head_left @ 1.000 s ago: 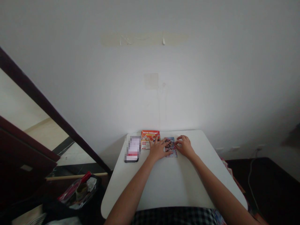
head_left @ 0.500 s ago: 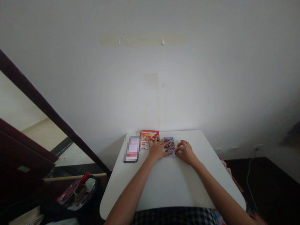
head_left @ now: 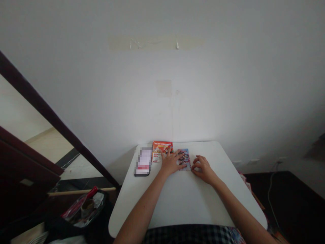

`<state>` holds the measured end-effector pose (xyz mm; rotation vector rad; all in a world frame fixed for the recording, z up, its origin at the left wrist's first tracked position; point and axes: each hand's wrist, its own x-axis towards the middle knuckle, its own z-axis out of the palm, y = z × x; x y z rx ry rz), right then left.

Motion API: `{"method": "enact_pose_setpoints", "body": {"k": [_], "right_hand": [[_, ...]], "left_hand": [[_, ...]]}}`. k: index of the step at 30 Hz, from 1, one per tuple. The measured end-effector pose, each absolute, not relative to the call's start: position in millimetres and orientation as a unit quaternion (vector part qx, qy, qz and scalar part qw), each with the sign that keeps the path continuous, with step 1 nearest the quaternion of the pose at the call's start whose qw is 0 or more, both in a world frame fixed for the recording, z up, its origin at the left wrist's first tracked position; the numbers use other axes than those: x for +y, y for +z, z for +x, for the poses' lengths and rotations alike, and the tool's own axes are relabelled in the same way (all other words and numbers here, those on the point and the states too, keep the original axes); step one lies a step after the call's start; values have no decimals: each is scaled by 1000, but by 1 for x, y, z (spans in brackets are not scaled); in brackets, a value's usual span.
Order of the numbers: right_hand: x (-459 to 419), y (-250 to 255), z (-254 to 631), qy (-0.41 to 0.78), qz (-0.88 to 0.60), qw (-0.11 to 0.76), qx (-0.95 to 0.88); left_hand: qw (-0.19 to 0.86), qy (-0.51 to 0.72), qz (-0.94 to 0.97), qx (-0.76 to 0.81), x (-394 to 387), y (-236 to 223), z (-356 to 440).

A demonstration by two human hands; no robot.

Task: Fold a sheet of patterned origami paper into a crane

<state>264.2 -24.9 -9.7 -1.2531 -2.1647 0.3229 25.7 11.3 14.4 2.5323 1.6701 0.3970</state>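
The picture card lay flat on the white table, unlifted, so its handling seemed still under way, though how much was left could not be judged. The person's left hand was spread over the card's left side and the orange-topped leaflet's edge; the right hand curled at the card's lower right edge, any pinch unclear. The leaflet's pale heading and red labels were too small to read; the phone's screen was pixelated.
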Motion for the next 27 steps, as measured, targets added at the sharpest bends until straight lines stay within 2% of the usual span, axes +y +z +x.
{"method": "enact_pose_setpoints", "body": {"k": [13,27], "right_hand": [[-18,-17,265,117,-479,357,-793],[-24,-4,256,57,-490,289,-820]], "left_hand": [[43,116,829,545,11,16,26],[45,161,828,536,-6,19,26]]}}
